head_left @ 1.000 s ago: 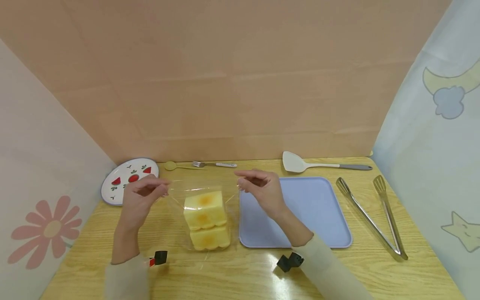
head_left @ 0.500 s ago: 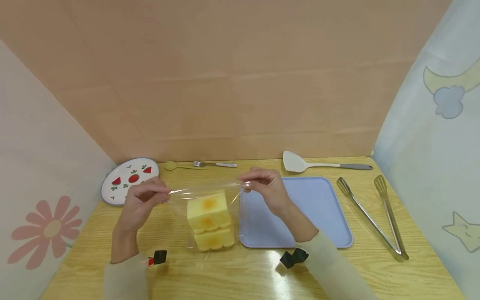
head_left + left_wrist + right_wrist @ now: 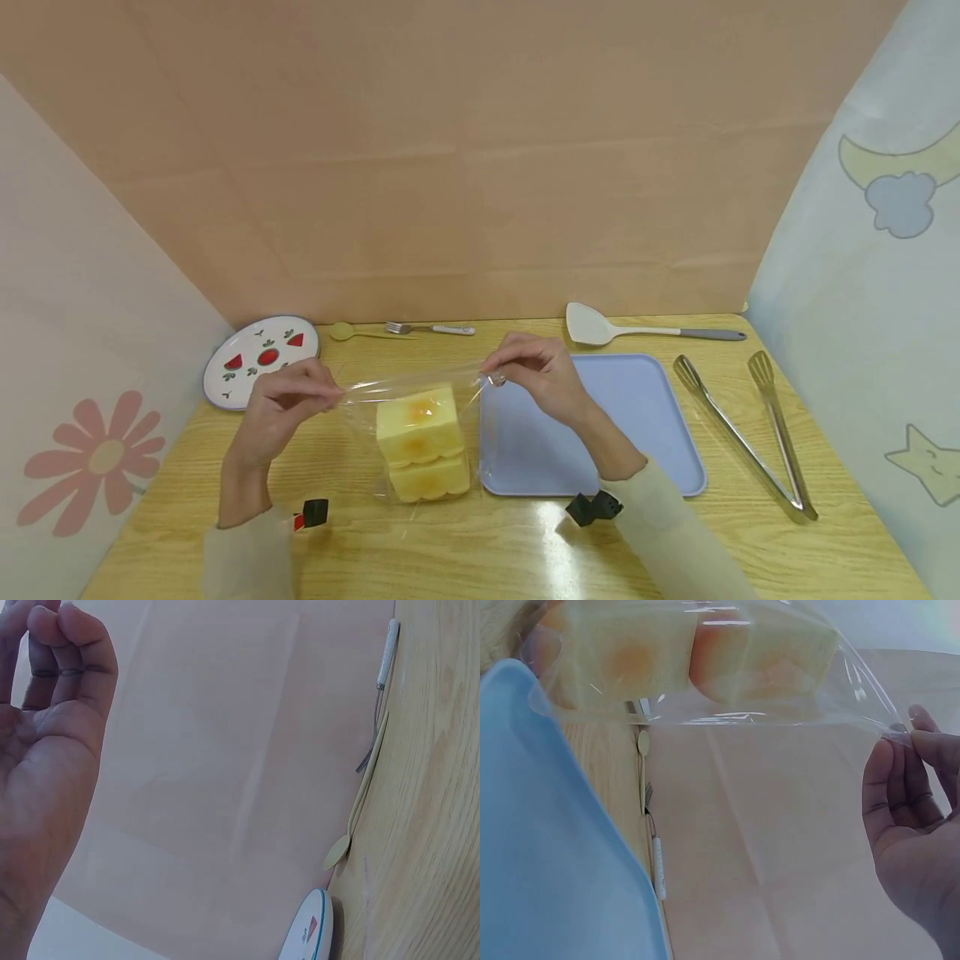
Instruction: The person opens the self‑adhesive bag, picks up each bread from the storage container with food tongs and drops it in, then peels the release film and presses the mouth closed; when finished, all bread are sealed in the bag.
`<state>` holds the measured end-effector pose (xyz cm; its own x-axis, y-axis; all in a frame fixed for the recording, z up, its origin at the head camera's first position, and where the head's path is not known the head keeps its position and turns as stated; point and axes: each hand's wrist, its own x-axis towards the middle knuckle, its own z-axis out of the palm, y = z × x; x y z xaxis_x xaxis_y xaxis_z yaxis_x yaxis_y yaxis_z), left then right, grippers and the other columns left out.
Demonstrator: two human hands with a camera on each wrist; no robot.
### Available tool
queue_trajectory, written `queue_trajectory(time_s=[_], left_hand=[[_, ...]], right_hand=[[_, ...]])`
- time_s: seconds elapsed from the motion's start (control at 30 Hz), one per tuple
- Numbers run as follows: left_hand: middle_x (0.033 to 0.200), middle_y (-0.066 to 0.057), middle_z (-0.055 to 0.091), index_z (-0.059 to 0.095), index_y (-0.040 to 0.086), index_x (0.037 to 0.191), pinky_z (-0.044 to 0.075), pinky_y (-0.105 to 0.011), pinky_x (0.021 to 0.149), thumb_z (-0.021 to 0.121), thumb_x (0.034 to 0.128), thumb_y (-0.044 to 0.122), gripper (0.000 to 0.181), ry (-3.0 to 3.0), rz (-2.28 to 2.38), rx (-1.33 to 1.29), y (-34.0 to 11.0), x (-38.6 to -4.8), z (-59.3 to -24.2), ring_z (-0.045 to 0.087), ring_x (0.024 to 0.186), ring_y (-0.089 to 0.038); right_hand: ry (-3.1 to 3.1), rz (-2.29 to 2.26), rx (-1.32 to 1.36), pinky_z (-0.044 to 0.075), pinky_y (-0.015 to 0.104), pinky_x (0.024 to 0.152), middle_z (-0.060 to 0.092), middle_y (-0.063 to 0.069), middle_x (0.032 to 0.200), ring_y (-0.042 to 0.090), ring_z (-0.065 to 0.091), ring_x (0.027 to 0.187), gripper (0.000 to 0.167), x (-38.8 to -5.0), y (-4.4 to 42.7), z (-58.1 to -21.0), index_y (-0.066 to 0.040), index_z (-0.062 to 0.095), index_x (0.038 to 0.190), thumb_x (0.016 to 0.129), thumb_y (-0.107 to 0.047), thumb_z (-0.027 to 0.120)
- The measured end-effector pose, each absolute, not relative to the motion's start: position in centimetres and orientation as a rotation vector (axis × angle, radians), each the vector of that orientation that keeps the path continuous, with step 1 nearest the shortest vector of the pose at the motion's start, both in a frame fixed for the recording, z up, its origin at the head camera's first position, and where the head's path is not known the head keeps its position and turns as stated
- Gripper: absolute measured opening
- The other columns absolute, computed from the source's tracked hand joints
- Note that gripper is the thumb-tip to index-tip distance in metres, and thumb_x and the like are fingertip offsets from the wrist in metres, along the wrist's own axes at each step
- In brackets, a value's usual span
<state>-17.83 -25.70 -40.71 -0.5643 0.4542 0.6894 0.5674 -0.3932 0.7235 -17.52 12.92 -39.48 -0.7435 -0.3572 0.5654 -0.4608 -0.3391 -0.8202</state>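
Two yellow bread loaves with browned spots, an upper loaf [image 3: 418, 421] and a lower loaf [image 3: 431, 479], sit stacked inside a clear plastic bag [image 3: 742, 718]. My left hand [image 3: 281, 408] pinches the bag's upper left corner between thumb and fingers. At the upper right corner, my right hand [image 3: 543, 375] pinches the film the same way. Between the hands the bag's top edge is stretched nearly straight. In the right wrist view the right hand [image 3: 919, 817] holds the bag's tip. The left wrist view shows the left hand [image 3: 56, 735] but not the bag.
A blue tray [image 3: 637, 417] lies right of the bag, partly behind the right arm. Metal tongs [image 3: 783, 450] lie farther right. Along the back are a spatula [image 3: 588, 325], a fork [image 3: 442, 329], a spoon [image 3: 341, 332] and a fruit-patterned plate [image 3: 232, 387].
The bag's top edge has been drawn from loose to taut. My right hand has shifted slightly right, and the loaves moved a little right too. The left hand has lowered slightly.
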Motion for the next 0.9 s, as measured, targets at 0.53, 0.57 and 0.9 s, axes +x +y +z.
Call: queue_trajectory(time_s=[0.53, 0.57, 0.9], left_hand=[[0.105, -0.01, 0.08, 0.082, -0.006, 0.109, 0.057, -0.024, 0.082, 0.052, 0.0955, -0.024, 0.037, -1.782, -1.912, -1.248, -24.7, -17.7, -40.2, 0.066, 0.089, -0.019], [0.105, -0.011, 0.08, 0.082, -0.006, 0.108, 0.058, -0.023, 0.085, 0.057, 0.098, -0.021, 0.031, -1.795, -1.914, -1.224, -24.6, -17.7, -40.0, 0.068, 0.091, -0.019], [0.091, -0.002, 0.075, 0.079, -0.011, 0.117, 0.056, -0.018, 0.086, 0.079, 0.0872, -0.024, 0.033, -2.101, -1.792, -0.875, -23.9, -16.6, -38.6, 0.067, 0.087, -0.012]], right_hand=[[-1.958, 1.997, 0.958, 0.06, 0.023, 0.075, 0.075, 0.009, 0.092, 0.013, 0.069, 0.084, 0.014, -17.0, 12.8, -39.0, 0.01, 0.08, 0.098, 0.097, 0.016, 0.067], [-1.966, 1.985, 0.932, 0.06, 0.023, 0.076, 0.075, 0.008, 0.092, 0.013, 0.069, 0.083, 0.012, -17.0, 12.7, -39.0, 0.008, 0.081, 0.098, 0.095, 0.015, 0.07], [-2.142, 1.893, 0.591, 0.06, 0.024, 0.073, 0.076, 0.009, 0.085, 0.015, 0.071, 0.077, 0.038, -16.6, 12.1, -38.5, 0.0, 0.082, 0.121, 0.085, 0.007, 0.092]])
